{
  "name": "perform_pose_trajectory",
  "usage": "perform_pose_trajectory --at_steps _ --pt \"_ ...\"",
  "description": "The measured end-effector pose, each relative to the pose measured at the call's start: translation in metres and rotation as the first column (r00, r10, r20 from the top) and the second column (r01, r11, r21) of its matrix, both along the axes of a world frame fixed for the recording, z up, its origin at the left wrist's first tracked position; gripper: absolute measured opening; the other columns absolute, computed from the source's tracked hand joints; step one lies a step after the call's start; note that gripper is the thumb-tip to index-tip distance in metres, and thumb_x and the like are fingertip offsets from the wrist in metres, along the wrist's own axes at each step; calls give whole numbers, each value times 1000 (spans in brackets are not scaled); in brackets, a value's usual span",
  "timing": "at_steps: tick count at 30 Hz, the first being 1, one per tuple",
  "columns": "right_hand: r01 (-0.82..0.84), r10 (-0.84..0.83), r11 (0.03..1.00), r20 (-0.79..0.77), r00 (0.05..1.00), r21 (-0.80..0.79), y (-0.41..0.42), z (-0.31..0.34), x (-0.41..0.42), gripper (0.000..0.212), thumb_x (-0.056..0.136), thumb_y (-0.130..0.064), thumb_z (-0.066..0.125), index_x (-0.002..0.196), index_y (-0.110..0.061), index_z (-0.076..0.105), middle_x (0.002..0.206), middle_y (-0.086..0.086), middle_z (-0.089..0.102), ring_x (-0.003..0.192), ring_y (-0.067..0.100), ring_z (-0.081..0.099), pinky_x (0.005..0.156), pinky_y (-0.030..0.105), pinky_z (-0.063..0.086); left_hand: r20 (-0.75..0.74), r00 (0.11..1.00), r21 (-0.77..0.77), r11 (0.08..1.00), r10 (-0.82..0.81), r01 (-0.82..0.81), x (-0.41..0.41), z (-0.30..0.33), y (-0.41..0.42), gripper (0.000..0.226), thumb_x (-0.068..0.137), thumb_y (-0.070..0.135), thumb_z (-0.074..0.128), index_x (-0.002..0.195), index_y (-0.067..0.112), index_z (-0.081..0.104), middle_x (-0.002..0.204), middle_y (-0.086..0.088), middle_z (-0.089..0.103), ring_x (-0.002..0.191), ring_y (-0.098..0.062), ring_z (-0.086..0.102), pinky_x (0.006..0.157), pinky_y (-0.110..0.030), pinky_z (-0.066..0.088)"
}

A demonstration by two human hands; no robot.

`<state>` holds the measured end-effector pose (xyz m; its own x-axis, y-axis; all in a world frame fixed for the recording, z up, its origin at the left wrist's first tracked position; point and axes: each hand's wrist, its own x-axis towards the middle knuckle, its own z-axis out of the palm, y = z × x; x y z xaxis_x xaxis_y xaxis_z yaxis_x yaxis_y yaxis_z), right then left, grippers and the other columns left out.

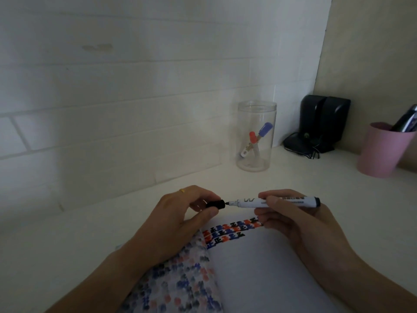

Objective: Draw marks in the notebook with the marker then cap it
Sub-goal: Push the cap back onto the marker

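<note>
White table (pixel 67 245) fills my view under a tiled wall (pixel 112 86), and the open notebook (pixel 259 267) lies on it just below both hands, rows of black, blue and red marks across the top of its right page. Back by the wall I see a clear jar (pixel 256 136) with two capped markers inside, a pink cup (pixel 381 152) to its right. Right hand (pixel 300 218) has its grip closed around the marker (pixel 277 201), barrel level, tip pointing left. Left hand (pixel 178 220) pinches the black cap (pixel 216 204), its mouth just beside the tip, not yet on.
</note>
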<state>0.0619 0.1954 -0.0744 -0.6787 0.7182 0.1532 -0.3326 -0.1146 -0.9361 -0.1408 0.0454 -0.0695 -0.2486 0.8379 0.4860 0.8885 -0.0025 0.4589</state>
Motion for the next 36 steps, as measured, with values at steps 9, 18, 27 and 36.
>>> perform_pose_trajectory --at_steps 9,18,27,36 --pt "-77 75 995 40 996 68 -6 3 1 36 67 -29 82 97 -9 80 93 25 81 84 32 80 69 24 63 -58 997 24 998 -48 49 9 6 -1 16 97 31 63 112 34 68 101 23 68 94 -3 65 79 -9 46" --pt "-65 47 981 100 994 183 -7 4 2 28 71 -26 87 96 -14 82 93 16 83 88 32 80 68 23 62 7 999 27 998 -53 53 12 11 -3 29 94 44 53 112 30 70 96 26 69 90 3 65 75 -2 43" --pt "-44 26 968 73 997 248 -4 0 6 25 71 -20 85 95 -11 84 86 17 83 81 33 81 71 25 63 47 992 -14 993 -113 114 16 17 -7 27 99 44 48 104 29 71 89 20 71 82 -3 68 68 -11 48" --pt "-74 58 953 62 996 294 -1 -1 7 23 73 -17 84 95 -9 83 85 17 83 80 30 81 73 26 63 85 986 -6 990 -141 142 19 17 -8 27 101 47 45 98 33 68 83 14 72 72 -7 68 59 -7 45"
